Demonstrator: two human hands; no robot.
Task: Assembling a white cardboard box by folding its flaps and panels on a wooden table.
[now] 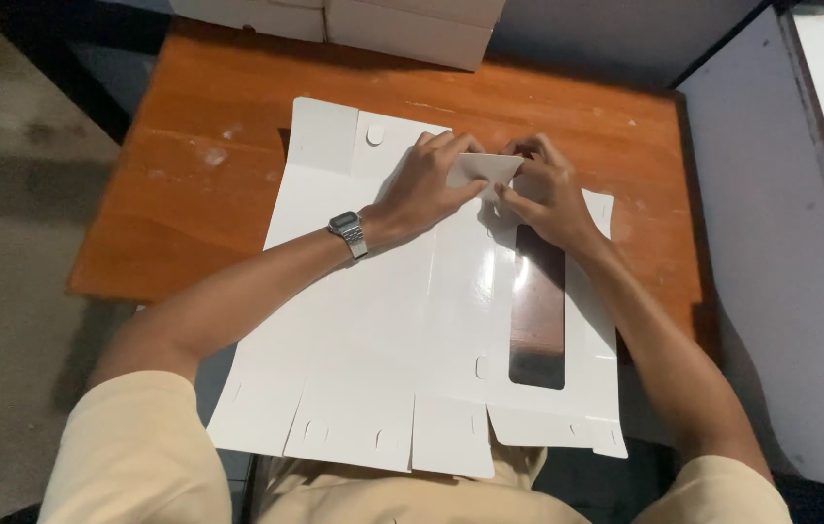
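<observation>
Folding is the step in hand: you have a flat white box blank (373, 320) spread across the wooden worktop (169, 194), its near flaps hanging over the edge toward your lap, and both hands are at work on one small top flap (483, 171) at the far edge of the sheet. That flap is already lifted off the worktop and bent back toward you, so by my reading the crease is begun but not pressed home.

Your left hand (426, 184) reaches in from the left, palm down, with a metal watch (348, 232) on the wrist. Its fingers are curled over the flap's left end and pinch it. Your right hand (546, 194) comes from the right, wrist raised slightly, and grips the flap's right end with thumb and fingertips. The two hands nearly meet over the flap, forearms angled inward in a wedge. Neither hand is free.

The long clear window (538, 306) in the blank lies just below your right wrist, showing the brown wood through it.

Next, as I judge it, the fold calls for even pressure along the score line, with both thumbs running outward so the crease stays straight and the panel beside the window does not buckle. Keep the rest of the sheet flat while you do it.

A stack of white boxes (402, 24) sits at the far edge of the worktop, well apart from your hands.
</observation>
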